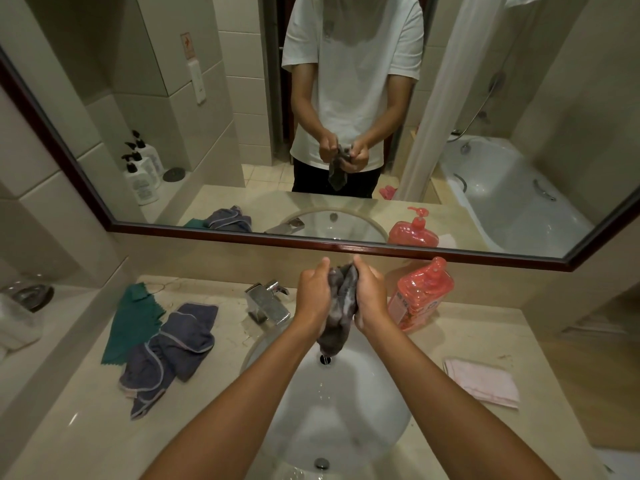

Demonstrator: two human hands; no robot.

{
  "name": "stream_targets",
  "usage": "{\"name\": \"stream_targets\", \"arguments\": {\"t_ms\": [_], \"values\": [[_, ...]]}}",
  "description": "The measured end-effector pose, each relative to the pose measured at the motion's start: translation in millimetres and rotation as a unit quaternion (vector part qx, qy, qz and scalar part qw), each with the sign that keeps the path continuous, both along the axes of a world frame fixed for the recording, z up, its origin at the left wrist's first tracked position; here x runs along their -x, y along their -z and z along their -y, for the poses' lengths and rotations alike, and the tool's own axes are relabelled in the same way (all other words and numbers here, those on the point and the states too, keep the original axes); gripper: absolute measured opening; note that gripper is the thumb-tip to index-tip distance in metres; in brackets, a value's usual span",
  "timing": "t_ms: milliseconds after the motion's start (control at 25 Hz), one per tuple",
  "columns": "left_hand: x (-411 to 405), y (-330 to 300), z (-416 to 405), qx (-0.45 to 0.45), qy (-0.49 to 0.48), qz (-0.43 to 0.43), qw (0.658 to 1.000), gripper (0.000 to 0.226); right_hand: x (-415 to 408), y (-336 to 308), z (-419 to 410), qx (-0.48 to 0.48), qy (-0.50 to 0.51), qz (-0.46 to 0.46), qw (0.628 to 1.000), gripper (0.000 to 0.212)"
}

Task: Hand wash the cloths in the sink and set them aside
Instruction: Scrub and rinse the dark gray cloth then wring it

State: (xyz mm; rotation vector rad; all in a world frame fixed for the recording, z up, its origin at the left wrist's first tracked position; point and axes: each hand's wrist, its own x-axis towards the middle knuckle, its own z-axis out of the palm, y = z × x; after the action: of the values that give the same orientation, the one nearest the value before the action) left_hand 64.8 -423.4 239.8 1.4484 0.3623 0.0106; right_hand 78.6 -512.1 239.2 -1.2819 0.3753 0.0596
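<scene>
A wet, soapy grey cloth [338, 313] hangs bunched between my two hands above the white sink [349, 407]. My left hand [313, 294] grips its left side and my right hand [371, 294] grips its right side, fingers curled around the fabric. The cloth's lower end dangles toward the back of the basin. On the counter to the left lie a crumpled purple-grey cloth [169, 351] and a flat green cloth [133, 322]. A folded pink cloth [483, 381] lies on the counter at the right.
A chrome faucet [266, 301] stands behind the sink, left of my hands. A red pump bottle of soap [420, 294] stands at the back right. The mirror [311, 116] runs along the wall. A glass jar [20, 313] sits on the left ledge.
</scene>
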Motion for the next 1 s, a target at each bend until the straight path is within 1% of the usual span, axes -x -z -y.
{"name": "stream_targets", "arguments": {"t_ms": [40, 120, 200, 280, 360, 440, 560, 640, 760, 920, 1000], "values": [[-1.3, -0.5, -2.6, -0.023, -0.022, 0.003, 1.000, 0.051, 2.8, 0.5, -1.3, 0.017, 0.009, 0.009, 1.000, 0.033], [-4.8, -1.3, -5.0, -0.063, -0.038, 0.000, 0.997, 0.052, 11.5, 0.8, -10.0, 0.085, 0.015, 0.049, 0.995, 0.035], [-7.3, -3.6, -2.8, -0.081, -0.018, -0.009, 0.997, 0.053, 17.0, -2.6, -22.0, 0.173, 0.016, 0.095, 0.980, 0.041], [-3.8, -3.0, 4.6, -0.095, 0.011, -0.006, 0.995, 0.053, 11.7, -11.2, -23.1, 0.244, 0.029, 0.098, 0.964, 0.048], [1.7, -2.1, 10.1, -0.124, 0.027, 0.009, 0.992, 0.054, 2.6, -18.8, -16.4, 0.242, 0.041, 0.073, 0.967, 0.050], [0.4, -4.0, 8.1, -0.142, 0.020, 0.012, 0.990, 0.055, 5.5, -16.3, -17.4, 0.235, 0.041, 0.059, 0.969, 0.051], [-9.1, -6.8, -1.7, -0.140, 0.003, -0.003, 0.990, 0.053, 25.5, -2.3, -29.4, 0.239, 0.009, 0.081, 0.968, 0.051], [-4.5, -4.2, 0.8, -0.143, 0.006, -0.003, 0.990, 0.053, 20.6, -5.0, -27.2, 0.250, 0.018, 0.075, 0.965, 0.051], [4.2, 0.9, 6.8, -0.151, 0.005, 0.010, 0.989, 0.053, 5.5, -15.0, -18.7, 0.231, 0.029, 0.061, 0.971, 0.048], [-6.9, -6.6, -4.3, -0.127, -0.015, -0.015, 0.992, 0.050, 24.1, -6.9, -29.0, 0.242, -0.003, 0.097, 0.965, 0.053], [0.1, -5.3, -1.4, -0.146, -0.008, 0.001, 0.989, 0.053, 21.3, -7.9, -25.9, 0.249, 0.002, 0.097, 0.964, 0.053]]}}
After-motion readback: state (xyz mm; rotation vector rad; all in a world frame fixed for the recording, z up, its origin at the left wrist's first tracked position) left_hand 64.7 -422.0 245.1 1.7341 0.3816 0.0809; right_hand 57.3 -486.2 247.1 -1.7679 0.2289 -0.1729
